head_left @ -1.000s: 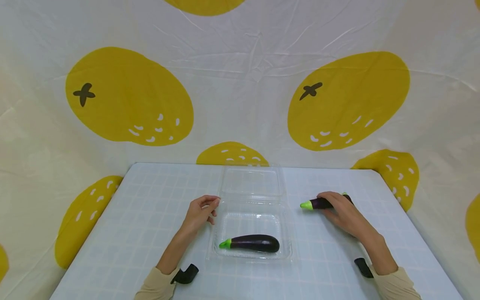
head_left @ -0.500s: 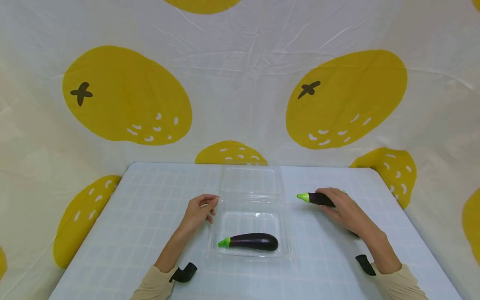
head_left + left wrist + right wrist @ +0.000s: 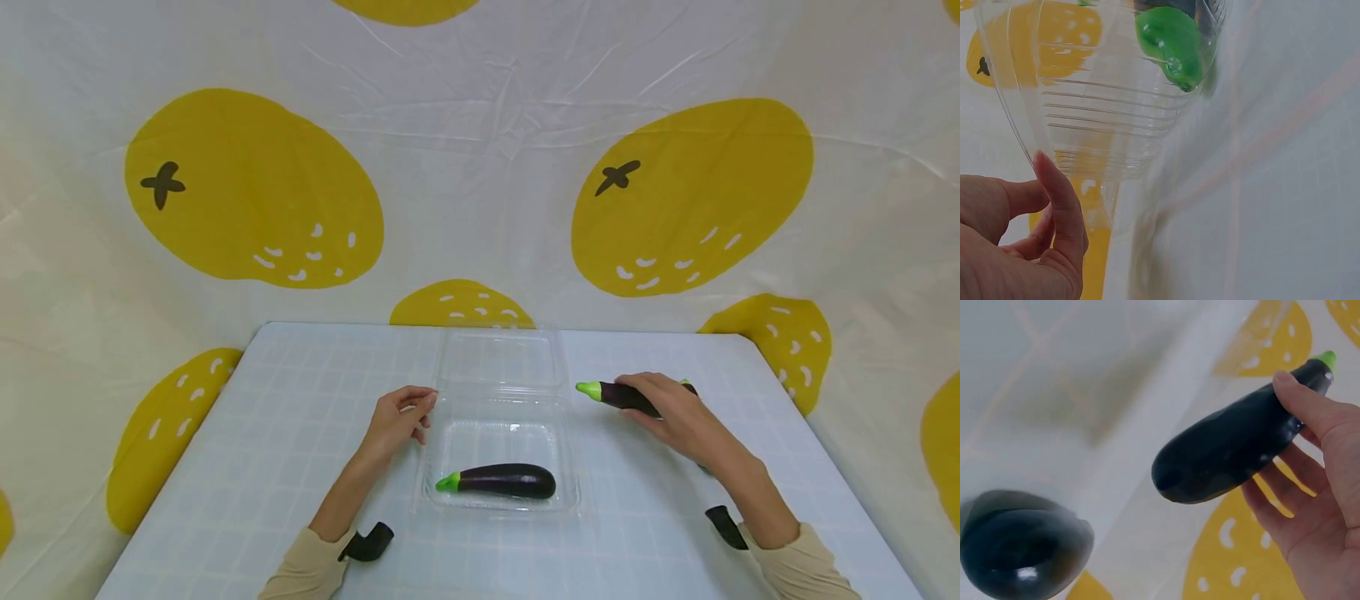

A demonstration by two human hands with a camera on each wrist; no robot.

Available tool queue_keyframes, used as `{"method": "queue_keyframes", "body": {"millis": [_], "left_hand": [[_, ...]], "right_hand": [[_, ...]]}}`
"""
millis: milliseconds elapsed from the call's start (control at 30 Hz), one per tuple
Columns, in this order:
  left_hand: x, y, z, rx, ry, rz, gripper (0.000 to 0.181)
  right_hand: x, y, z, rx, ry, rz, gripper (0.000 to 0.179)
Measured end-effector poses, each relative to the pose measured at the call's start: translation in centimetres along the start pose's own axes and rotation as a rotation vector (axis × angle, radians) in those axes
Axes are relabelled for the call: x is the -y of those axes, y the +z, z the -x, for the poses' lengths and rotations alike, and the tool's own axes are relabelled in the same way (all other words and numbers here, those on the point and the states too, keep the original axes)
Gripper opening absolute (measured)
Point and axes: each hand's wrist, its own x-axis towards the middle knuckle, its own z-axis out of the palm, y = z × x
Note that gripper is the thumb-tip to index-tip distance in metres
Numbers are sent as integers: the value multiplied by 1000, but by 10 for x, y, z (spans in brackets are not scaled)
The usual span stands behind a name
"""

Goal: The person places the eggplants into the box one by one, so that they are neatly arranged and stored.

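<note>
In the head view, an open clear plastic container (image 3: 442, 446) stands mid-table, its lid (image 3: 501, 362) folded back. A dark eggplant with a green stem (image 3: 506, 482) lies inside it. My left hand (image 3: 393, 425) pinches the container's left rim between thumb and finger, seen closely in the left wrist view. My right hand (image 3: 663, 408) grips a second eggplant (image 3: 618, 394) off the table, its stem end pointing left. Beneath that hand a third eggplant (image 3: 1025, 553) lies on the table; the hand hides most of it in the head view.
The table (image 3: 300, 367) has a pale checked cover. A white sheet (image 3: 480, 167) printed with yellow fruit hangs behind and to both sides. A black strap piece (image 3: 367, 543) sits at the left wrist, another (image 3: 726, 527) at the right.
My right hand has lifted its eggplant and carried it a little leftward, towards the container. The left hand and the eggplant in the container stay in place.
</note>
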Motion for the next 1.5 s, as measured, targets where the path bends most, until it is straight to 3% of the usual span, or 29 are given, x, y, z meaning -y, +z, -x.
{"method": "queue_keyframes", "body": {"millis": [300, 1000, 1333, 1500], "left_hand": [[1, -2, -1, -3, 2, -5, 33], [2, -3, -2, 17, 8, 5, 29], [2, -1, -2, 9, -1, 4, 28], [0, -1, 0, -3, -3, -1, 32]], "right_hand": [[13, 0, -9, -42, -84, 20, 58], [52, -10, -39, 129, -53, -19, 48], [66, -6, -50, 87, -162, -16, 49], [74, -4, -56, 101, -154, -28, 49]]}}
